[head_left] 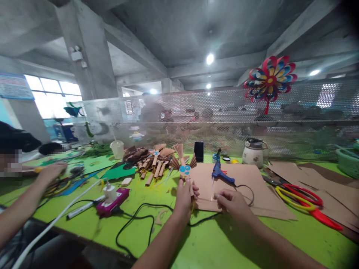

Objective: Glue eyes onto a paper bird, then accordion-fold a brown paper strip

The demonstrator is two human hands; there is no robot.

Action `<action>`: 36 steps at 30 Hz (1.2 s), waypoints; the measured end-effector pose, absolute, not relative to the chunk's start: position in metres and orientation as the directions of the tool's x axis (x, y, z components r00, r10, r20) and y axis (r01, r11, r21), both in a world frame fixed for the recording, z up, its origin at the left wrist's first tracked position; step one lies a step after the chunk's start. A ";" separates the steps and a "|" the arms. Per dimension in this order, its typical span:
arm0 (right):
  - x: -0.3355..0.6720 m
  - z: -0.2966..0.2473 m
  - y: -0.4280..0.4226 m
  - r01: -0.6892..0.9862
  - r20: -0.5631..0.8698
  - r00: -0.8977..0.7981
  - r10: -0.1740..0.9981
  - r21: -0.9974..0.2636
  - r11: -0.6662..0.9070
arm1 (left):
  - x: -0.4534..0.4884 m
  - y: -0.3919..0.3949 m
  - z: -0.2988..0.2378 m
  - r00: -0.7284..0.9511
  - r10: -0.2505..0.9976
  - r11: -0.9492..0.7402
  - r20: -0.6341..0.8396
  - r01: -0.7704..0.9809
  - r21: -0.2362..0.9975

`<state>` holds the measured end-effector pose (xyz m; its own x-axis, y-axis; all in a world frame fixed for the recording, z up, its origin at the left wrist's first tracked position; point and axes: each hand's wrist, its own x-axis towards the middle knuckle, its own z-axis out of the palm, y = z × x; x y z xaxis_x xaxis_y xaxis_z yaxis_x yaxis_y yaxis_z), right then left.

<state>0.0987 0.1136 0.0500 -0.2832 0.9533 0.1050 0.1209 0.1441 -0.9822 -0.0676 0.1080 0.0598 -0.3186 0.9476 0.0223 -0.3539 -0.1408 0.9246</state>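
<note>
My left hand (183, 198) is closed around a brown kraft-paper figure (185, 170), held upright. The figure has blue eyes and pleated paper fans at its top and sides. My right hand (231, 201) is in a pinch just to the right, with its fingertips close to the lower end of a whitish glue stick (212, 188). Whatever lies between those fingertips is too small to make out. Beyond the hand, a blue glue gun (221, 173) rests over a stack of brown paper (252, 186), and the stick extends from it.
Rolled brown paper pieces (153, 168) lie in a pile behind my left hand. Scissors with red and yellow handles (305, 201) are at right, a purple power strip (113, 201) at left. A black cable (137, 213) loops across the green table (207, 243). A co-worker's arm (30, 198) reaches in from the left.
</note>
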 end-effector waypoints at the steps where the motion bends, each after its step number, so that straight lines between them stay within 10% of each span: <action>1: 0.099 0.050 0.114 0.122 0.107 -0.286 0.952 -0.981 0.147 | -0.068 0.109 0.059 -0.314 0.949 -0.134 0.015 -0.361 0.923; 23: 0.081 0.061 0.095 -0.067 0.170 -0.539 0.825 -0.985 0.158 | -0.050 0.090 0.070 0.099 0.995 0.015 0.031 -0.435 0.900; 36: 0.073 0.050 0.081 -0.070 0.018 -0.589 0.808 -0.997 -0.028 | -0.062 0.092 0.081 -0.003 0.995 -0.087 0.096 -0.452 0.888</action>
